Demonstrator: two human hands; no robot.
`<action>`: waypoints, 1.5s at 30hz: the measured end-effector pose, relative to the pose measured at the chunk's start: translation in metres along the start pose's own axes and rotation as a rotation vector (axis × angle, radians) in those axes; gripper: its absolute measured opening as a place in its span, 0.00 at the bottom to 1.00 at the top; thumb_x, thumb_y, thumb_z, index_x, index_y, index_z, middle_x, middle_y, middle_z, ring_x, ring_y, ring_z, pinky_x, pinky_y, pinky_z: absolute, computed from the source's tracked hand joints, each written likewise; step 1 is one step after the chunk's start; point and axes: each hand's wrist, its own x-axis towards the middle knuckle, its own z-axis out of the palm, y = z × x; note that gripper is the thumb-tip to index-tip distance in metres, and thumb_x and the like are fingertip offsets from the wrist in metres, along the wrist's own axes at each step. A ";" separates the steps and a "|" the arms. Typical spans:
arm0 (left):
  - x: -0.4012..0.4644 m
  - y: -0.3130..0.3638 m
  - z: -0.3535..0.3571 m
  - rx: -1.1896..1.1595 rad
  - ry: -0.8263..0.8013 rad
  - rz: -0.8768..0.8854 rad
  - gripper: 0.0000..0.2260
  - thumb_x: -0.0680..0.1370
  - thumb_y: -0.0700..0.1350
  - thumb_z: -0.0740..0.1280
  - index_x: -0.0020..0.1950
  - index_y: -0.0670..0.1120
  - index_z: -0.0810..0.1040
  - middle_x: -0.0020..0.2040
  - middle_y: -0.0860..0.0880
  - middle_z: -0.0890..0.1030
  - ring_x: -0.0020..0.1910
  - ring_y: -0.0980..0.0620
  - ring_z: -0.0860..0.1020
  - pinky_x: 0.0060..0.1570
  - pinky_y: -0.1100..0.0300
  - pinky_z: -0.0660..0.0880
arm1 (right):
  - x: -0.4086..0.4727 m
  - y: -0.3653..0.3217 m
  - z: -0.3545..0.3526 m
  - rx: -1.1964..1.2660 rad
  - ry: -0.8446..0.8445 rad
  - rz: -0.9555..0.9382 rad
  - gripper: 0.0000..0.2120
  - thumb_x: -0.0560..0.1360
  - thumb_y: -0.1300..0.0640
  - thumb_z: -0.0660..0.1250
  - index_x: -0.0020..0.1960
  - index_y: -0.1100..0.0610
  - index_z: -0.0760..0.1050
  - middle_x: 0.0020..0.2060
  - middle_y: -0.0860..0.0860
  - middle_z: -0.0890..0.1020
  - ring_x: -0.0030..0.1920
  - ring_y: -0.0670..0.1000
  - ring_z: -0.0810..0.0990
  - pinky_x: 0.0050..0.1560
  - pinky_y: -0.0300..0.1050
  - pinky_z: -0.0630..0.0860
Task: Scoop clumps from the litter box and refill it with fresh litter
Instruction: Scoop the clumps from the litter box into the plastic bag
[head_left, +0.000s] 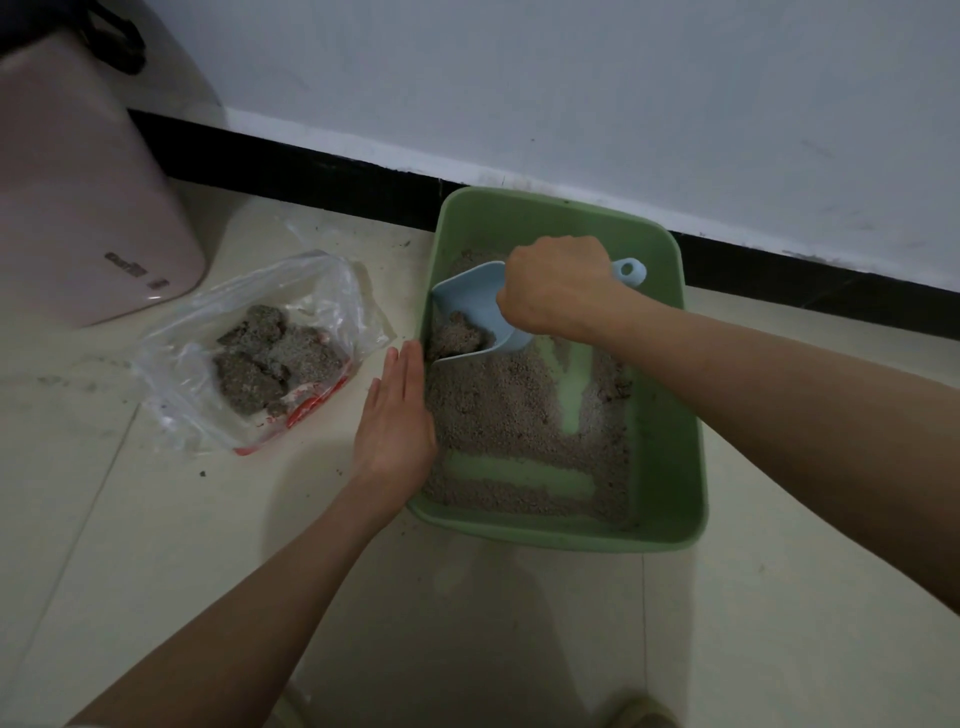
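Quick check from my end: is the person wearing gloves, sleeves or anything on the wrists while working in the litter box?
No. The left hand and right hand are both bare, without gloves. Both forearms are uncovered all the way to the frame edge, so no sleeves show. No watch, bracelet or ring is visible.

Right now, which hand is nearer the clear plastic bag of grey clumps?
Left. The left hand rests flat on the green litter box's rim beside the clear plastic bag; the right hand grips the blue scoop inside the box.

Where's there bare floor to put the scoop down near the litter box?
Bare floor lies in front of the litter box, between both arms. Left of the box is crowded: the left hand and the plastic bag.
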 end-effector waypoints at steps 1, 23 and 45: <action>0.000 0.000 0.000 0.001 -0.003 0.000 0.30 0.78 0.35 0.52 0.76 0.42 0.40 0.77 0.44 0.47 0.76 0.48 0.45 0.74 0.55 0.47 | 0.001 -0.001 -0.001 -0.010 0.002 -0.008 0.15 0.76 0.61 0.57 0.30 0.56 0.62 0.27 0.49 0.65 0.26 0.47 0.61 0.28 0.40 0.56; 0.002 -0.004 0.003 0.015 -0.013 0.014 0.30 0.78 0.36 0.52 0.76 0.42 0.40 0.78 0.46 0.46 0.76 0.49 0.44 0.74 0.54 0.48 | 0.006 0.024 0.030 0.263 -0.091 0.059 0.18 0.77 0.56 0.55 0.29 0.56 0.60 0.25 0.50 0.64 0.26 0.49 0.61 0.30 0.38 0.61; 0.002 0.000 -0.001 -0.015 -0.015 0.020 0.31 0.77 0.35 0.53 0.77 0.43 0.43 0.78 0.46 0.49 0.76 0.50 0.46 0.74 0.56 0.47 | -0.017 0.075 0.061 0.910 -0.028 0.127 0.15 0.81 0.52 0.55 0.43 0.59 0.74 0.32 0.51 0.78 0.31 0.48 0.75 0.35 0.40 0.72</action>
